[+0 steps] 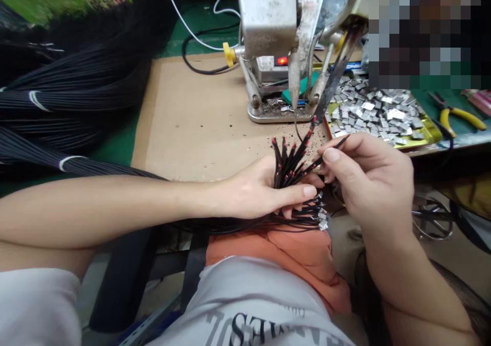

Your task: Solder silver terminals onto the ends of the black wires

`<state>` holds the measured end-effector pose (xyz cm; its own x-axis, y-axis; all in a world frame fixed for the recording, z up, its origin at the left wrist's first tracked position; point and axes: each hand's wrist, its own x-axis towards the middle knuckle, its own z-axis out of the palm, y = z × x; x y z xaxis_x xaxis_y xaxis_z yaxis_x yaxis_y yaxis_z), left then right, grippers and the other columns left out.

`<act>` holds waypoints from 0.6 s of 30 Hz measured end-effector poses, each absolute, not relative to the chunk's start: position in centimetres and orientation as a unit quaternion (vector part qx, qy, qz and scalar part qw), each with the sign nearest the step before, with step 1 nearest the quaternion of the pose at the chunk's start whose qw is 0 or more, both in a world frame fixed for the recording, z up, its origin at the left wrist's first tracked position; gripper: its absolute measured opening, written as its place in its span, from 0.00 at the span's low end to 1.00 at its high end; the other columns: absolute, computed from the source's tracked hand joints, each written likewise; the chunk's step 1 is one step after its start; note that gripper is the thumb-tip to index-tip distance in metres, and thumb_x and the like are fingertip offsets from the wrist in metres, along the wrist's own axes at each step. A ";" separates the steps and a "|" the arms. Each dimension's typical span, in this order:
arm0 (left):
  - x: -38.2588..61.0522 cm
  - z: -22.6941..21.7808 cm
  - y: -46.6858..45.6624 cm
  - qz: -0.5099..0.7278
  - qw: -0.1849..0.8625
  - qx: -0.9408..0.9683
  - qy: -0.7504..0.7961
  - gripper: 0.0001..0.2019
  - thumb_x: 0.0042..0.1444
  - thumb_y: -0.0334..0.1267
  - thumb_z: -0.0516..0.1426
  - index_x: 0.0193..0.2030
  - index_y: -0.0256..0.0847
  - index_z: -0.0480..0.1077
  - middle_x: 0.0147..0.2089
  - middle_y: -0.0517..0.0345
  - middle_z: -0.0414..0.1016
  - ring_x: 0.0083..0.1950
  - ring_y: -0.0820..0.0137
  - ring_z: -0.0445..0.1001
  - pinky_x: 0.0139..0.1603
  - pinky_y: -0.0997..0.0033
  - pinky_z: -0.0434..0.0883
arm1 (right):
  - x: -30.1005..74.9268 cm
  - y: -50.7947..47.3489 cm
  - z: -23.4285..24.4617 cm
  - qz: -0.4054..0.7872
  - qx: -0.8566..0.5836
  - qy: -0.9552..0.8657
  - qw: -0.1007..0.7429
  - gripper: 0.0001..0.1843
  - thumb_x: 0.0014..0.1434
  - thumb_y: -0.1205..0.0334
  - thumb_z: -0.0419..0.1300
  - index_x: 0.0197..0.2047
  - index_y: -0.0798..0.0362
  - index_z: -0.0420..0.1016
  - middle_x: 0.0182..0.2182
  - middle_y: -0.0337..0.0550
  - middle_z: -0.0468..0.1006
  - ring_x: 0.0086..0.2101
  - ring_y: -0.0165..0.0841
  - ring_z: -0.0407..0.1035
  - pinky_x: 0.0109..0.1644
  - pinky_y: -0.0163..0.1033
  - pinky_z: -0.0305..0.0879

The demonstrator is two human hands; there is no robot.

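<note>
A bundle of black cables (pixel 289 164) with red-tipped ends fans upward out of my left hand (pixel 264 187), whose fingers are wrapped round it. My right hand (pixel 368 174), just to the right, pinches one black cable end between thumb and forefinger. More black cables with small silver metal terminals (pixel 322 218) on their ends lie across my lap, below my left hand. Directly beyond the bundle stands a soldering stand (pixel 270 23) with a pointed metal tip hanging down. The palm side of my left hand is hidden.
A yellow tray (pixel 431 133) full of small silver metal pieces sits at the right. Beyond it lie yellow-handled pliers (pixel 450 113). Thick tied bundles of black cable (pixel 76 100) cover the left side. Brown cardboard (pixel 192 121) lies on the green table. A pixelated patch hides the upper right.
</note>
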<state>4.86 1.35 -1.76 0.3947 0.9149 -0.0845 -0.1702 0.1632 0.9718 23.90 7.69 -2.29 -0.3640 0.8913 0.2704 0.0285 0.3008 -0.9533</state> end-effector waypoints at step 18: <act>4.4 -1.7 1.1 0.472 0.580 0.454 0.485 0.08 0.71 0.35 0.67 0.48 0.31 0.86 0.40 0.54 0.88 0.35 0.77 0.83 0.37 0.81 0.83 | 28.5 11.1 -0.4 0.357 -0.399 -0.825 0.179 0.12 0.65 0.64 0.69 0.28 0.51 0.79 0.18 0.34 0.73 0.19 0.24 0.58 0.20 0.32 0.50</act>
